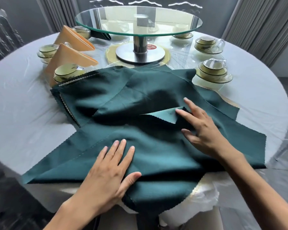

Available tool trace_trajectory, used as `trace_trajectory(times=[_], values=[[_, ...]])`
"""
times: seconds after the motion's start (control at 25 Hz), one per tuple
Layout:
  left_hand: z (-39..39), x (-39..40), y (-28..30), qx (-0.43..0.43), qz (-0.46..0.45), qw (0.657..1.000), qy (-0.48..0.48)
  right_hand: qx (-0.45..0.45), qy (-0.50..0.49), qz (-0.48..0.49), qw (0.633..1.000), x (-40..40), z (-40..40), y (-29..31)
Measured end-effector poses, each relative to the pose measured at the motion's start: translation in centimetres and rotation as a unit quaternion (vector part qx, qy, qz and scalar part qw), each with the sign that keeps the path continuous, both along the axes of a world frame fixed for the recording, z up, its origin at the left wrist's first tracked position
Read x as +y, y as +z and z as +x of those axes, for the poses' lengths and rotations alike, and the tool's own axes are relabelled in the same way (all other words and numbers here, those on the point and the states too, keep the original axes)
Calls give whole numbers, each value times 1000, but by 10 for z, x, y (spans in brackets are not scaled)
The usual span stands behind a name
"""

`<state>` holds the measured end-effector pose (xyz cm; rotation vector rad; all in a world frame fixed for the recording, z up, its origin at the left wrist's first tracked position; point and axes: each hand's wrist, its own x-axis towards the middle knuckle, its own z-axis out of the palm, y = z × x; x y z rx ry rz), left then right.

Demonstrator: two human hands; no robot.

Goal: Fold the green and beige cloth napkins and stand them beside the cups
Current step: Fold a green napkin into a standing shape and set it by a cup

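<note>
Several dark green napkins [156, 146] lie spread and overlapping across the near half of the round table. My left hand [110, 168] presses flat on the nearest green cloth, fingers straight, thumb along a fold. My right hand [199, 128] rests with spread fingers on the cloth beside a turned-up corner [164, 114]. Two folded beige napkins [68, 58] stand at the left next to cups [66, 73]. A folded green napkin [101, 34] stands further back under the glass turntable.
A glass turntable [138, 20] on a steel pedestal [140, 52] fills the table's centre. Stacked cup-and-bowl settings [213, 68] ring the right and far side. The table [23, 113] has a pale plastic-covered cloth. Curtains hang behind.
</note>
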<state>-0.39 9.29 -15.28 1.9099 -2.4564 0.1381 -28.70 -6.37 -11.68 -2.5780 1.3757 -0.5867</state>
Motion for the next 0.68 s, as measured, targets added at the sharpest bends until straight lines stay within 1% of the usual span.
trace_trajectory(times=[0.12,0.24,0.36,0.4,0.44,0.52,0.6,0.68], values=[[1,-1,-5,19,-20,1000,6,-40,-73,-48,995,-15,22,2],[3,-1,-10,40,-32,999,10,-97,-102,-92,986,-28,33,14],[4,-11,-8,48,-44,998,26,-179,-104,-50,977,-42,48,43],[3,-16,-6,52,-51,997,35,-187,-117,-42,975,-51,58,55],[2,-20,-2,61,-60,995,42,-168,-135,-43,976,-62,70,65],[-4,-25,6,81,-79,993,37,-99,-176,-43,978,-84,95,82],[-13,-25,9,82,-92,992,-9,-35,-206,-40,977,-105,117,91],[-23,-23,6,72,-84,992,-54,28,-227,-42,973,-121,128,96]])
